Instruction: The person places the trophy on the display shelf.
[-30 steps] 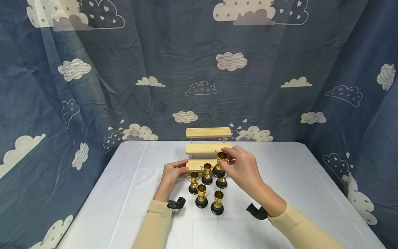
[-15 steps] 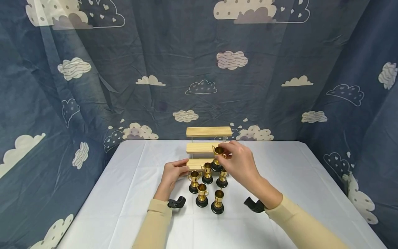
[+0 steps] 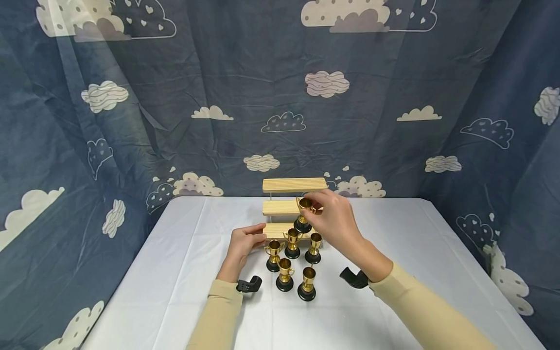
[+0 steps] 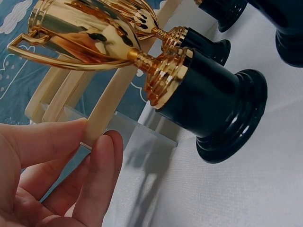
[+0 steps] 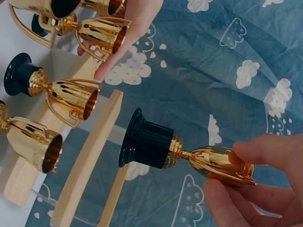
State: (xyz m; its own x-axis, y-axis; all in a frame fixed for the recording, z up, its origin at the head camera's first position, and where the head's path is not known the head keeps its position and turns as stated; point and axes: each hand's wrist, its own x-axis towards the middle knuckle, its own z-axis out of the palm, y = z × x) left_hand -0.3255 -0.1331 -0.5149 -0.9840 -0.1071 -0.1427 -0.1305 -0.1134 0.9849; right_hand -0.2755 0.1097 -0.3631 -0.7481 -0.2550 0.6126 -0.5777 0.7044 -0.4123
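Dark blue fabric backdrop [image 3: 245,63] is hanging wrinkled behind and at both sides, pale printed clouds [image 3: 326,84] are dotting it, white-clothed table [image 3: 148,287] is standing before it, faint creases [image 3: 182,262] are lining the tabletop.

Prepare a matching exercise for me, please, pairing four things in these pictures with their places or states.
1. Bare left hand
2. Bare right hand
3. Five shiny gold trophy cups with round black bases
4. Three pale wooden planks

A. Form tiers
B. Holds a sixth such trophy in the air
C. Stand upright on the white tablecloth
D. Grips the lowest plank's end

Pairs: 1-D, 2-B, 3-C, 4-A
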